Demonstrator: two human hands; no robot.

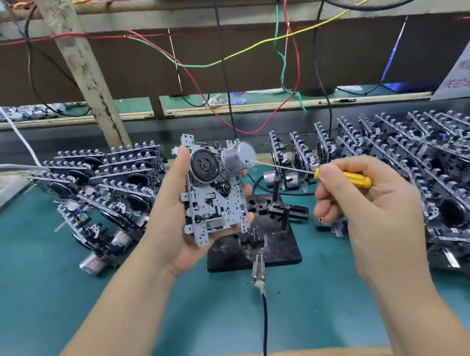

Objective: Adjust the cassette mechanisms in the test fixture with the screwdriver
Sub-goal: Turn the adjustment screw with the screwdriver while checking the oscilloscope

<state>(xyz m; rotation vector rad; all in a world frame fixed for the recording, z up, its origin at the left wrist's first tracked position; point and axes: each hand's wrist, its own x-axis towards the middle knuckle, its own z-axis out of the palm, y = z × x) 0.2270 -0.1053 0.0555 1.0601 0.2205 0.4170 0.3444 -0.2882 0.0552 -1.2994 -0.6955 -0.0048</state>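
My left hand [173, 208] holds a grey metal cassette mechanism [216, 200] upright above the bench, its black flywheel and silver motor [238, 156] facing me. My right hand [371, 203] grips a small yellow-handled screwdriver [345, 178]. Its thin shaft points left and its tip touches the end face of the motor. Below the mechanism sits the black test fixture [270, 246] with upright posts, nothing mounted on it.
Piles of cassette mechanisms lie at the left [106, 190] and at the right [432, 178] on the green mat [71, 295]. A metal clip on a black cable [259, 269] lies before the fixture. Coloured wires [279, 53] hang from the shelf behind.
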